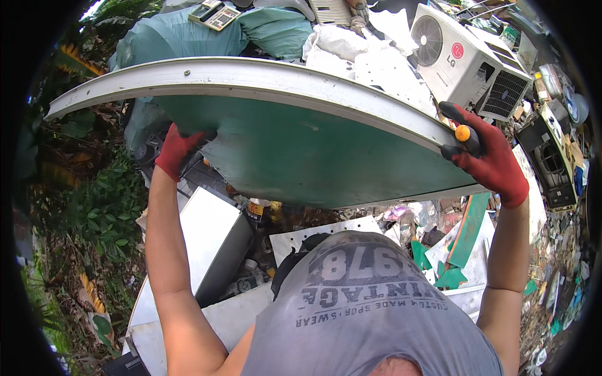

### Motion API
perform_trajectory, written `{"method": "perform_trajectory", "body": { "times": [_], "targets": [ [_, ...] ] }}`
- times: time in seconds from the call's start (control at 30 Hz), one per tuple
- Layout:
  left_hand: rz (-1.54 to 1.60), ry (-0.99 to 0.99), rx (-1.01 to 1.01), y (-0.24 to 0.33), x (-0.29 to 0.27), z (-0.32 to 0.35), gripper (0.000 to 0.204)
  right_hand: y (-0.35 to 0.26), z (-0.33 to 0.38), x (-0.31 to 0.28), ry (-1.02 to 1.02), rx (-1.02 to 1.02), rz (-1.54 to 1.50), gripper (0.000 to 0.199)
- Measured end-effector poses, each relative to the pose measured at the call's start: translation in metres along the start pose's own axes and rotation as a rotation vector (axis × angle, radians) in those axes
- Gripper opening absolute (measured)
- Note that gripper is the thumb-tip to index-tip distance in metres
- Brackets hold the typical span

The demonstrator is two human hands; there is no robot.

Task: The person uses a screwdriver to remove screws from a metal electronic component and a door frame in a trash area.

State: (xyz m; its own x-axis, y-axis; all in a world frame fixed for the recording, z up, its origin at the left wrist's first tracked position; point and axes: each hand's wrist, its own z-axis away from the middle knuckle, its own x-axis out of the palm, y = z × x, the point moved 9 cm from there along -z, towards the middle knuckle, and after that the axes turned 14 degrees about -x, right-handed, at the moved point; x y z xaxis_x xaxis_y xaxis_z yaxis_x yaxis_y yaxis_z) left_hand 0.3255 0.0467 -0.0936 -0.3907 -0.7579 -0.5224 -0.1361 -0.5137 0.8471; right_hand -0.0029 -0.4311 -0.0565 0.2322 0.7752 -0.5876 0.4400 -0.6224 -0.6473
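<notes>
A large green board [326,147] with a long white metal frame strip [251,70] along its far edge is held up in front of me. My left hand [175,151], in a red and black glove, grips the board's broken left edge, its fingertips partly hidden. At the right end, my right hand [495,156], gloved alike, is closed round a dark handle with an orange end [463,133]. The rest of that tool is hidden. Thumb and fingers of this hand also lie against the frame strip.
Beyond the board stand a white air-conditioner outdoor unit [467,59], teal bags [179,41] and a desk phone [215,14]. A white box-like panel [210,232] lies at my left, green board scraps [469,232] at my right. Plants [94,207] grow on the left.
</notes>
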Motion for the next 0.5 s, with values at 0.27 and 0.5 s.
{"method": "perform_trajectory", "body": {
  "times": [0.27, 0.5],
  "targets": [
    [0.005, 0.305, 0.364, -0.018, 0.003, -0.005, 0.039, -0.025, -0.01, 0.026, -0.119, 0.047, 0.391, 0.071],
    [0.223, 0.385, 0.44, 0.005, 0.012, -0.008, 0.04, 0.004, -0.035, 0.018, -0.365, 0.206, 0.288, 0.059]
  ]
}}
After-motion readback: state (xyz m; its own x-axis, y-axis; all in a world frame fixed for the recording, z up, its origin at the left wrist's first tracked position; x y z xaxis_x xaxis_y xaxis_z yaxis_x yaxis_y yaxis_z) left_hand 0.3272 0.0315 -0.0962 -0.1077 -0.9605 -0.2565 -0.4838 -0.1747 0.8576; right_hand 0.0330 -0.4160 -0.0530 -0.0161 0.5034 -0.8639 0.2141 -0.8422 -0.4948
